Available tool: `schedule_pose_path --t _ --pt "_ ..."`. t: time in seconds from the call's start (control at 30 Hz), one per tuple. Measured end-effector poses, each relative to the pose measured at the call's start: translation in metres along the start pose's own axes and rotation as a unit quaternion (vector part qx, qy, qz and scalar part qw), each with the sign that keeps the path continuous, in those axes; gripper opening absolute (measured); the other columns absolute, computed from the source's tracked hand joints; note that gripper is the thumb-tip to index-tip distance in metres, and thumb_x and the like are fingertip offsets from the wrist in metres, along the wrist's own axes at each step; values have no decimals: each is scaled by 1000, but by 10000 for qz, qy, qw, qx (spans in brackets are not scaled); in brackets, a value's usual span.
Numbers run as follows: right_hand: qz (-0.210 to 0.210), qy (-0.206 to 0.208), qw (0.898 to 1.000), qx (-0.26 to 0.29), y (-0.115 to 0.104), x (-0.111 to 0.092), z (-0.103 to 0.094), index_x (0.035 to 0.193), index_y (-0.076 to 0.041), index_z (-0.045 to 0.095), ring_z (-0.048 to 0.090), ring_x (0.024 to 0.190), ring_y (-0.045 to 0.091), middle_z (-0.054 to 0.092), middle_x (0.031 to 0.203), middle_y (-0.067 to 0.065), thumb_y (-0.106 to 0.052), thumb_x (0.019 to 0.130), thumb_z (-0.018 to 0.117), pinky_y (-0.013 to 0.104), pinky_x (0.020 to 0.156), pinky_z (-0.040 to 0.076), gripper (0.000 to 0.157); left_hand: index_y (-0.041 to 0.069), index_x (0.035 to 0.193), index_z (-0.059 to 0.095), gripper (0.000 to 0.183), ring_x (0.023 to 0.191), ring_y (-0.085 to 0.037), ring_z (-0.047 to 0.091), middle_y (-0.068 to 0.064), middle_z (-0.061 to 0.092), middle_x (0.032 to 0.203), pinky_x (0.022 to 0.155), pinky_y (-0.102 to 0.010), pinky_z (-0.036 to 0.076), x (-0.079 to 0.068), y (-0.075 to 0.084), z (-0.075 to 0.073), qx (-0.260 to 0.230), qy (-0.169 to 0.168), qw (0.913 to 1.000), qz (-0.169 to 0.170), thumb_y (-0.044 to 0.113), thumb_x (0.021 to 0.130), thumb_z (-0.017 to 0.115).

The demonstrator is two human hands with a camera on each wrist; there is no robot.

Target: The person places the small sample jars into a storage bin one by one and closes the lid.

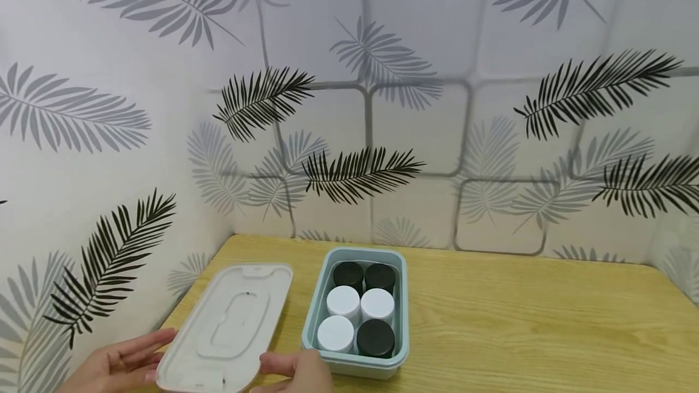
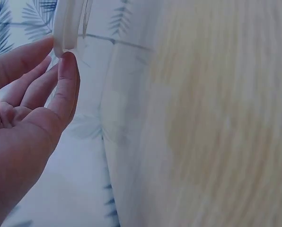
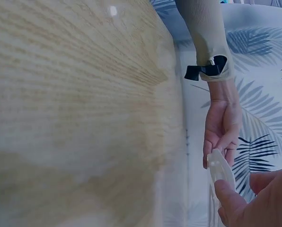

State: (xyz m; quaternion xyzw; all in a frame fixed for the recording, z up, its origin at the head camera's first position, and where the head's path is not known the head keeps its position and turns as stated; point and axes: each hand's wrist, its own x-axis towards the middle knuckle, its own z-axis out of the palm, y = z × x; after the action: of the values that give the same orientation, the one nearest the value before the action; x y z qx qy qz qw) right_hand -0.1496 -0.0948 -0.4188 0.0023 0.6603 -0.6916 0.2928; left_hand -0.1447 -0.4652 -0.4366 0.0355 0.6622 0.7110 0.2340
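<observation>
A translucent white lid (image 1: pixel 229 314) with a raised outline is held at the left end of the wooden table. My left hand (image 1: pixel 120 362) pinches its near left corner between thumb and fingertips; the left wrist view shows this grip on the lid's edge (image 2: pixel 67 26). At the opposite side, my right hand (image 1: pixel 300 372) holds the right edge, its thumb against the rim. In the right wrist view the lid (image 3: pixel 221 172) spans between both hands, seen edge-on. Right of the lid stands a light blue box (image 1: pixel 404 308) without a cover.
Inside the box sit several round-capped jars in two columns, some with white caps (image 1: pixel 335 333) and some with black caps (image 1: pixel 375 338). Wood-grain table (image 1: pixel 535 332) extends to the right. Leaf-patterned walls (image 1: pixel 415 211) border the table at the back and left.
</observation>
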Motion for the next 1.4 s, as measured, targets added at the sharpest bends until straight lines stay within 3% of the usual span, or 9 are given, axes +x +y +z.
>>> schedule_pose_path --t 0.2,0.37,0.43,0.53,0.63,0.77,0.9,1.17,1.4 --pt "-701 7 9966 -433 -28 -28 -17 125 0 76 76 90 17 77 111 3 2 88 82 35 80 62 38 41 137 70 51 118 3 62 25 64 134 98 -28 54 3 20 22 513 307 9978 295 1 106 59" --pt "-1732 94 9836 -502 -40 -41 -39 126 6 74 77 94 22 76 119 8 4 87 79 31 81 60 40 40 140 67 58 124 0 60 22 62 141 101 -24 51 15 34 39 503 -310 9940 917 -6 107 51" --pt "-2000 130 9779 -598 -45 -43 -48 127 8 72 77 92 23 75 121 10 5 87 78 31 81 59 41 33 145 64 57 126 -3 60 20 61 142 100 -23 51 22 39 47 559 -356 9918 1088 -7 107 50" --pt "-2145 275 9740 -673 -52 -43 -62 129 8 71 77 88 23 74 124 12 3 87 79 31 80 60 43 17 155 55 53 123 -6 62 20 61 142 98 -23 51 30 49 64 930 126 9905 1008 -2 105 58" --pt "-2160 388 9740 -566 -58 -43 -77 134 9 68 77 88 27 73 125 14 4 87 77 34 82 61 48 2 160 44 63 123 -8 63 11 59 149 97 -23 51 39 61 83 1289 679 9861 800 5 102 68" --pt "-2306 598 9695 -574 -65 -41 -99 139 12 62 77 88 31 70 131 20 4 89 75 39 85 62 52 -1 160 41 72 126 -15 62 -10 49 160 98 -23 49 53 75 108 1610 953 9792 790 9 97 75" --pt "-2357 836 9669 -508 -72 -37 -118 138 14 61 77 85 28 69 129 24 6 93 75 41 81 63 48 -3 159 42 72 129 -24 62 -17 45 161 99 -24 48 66 86 126 1682 805 9776 980 6 96 75" --pt "-2272 1075 9676 -238 -81 -33 -148 142 15 56 75 77 25 69 123 25 11 94 71 41 76 64 50 -5 161 37 77 124 -26 64 -18 38 165 100 -30 48 90 102 151 1538 300 9814 1114 0 93 73" --pt "-2150 1286 9676 -326 -86 -32 -170 145 15 53 73 70 22 68 117 25 10 95 70 39 72 64 53 -5 164 25 86 123 -30 63 -21 31 168 103 -33 46 110 108 158 1477 -518 9812 1127 -4 91 71"
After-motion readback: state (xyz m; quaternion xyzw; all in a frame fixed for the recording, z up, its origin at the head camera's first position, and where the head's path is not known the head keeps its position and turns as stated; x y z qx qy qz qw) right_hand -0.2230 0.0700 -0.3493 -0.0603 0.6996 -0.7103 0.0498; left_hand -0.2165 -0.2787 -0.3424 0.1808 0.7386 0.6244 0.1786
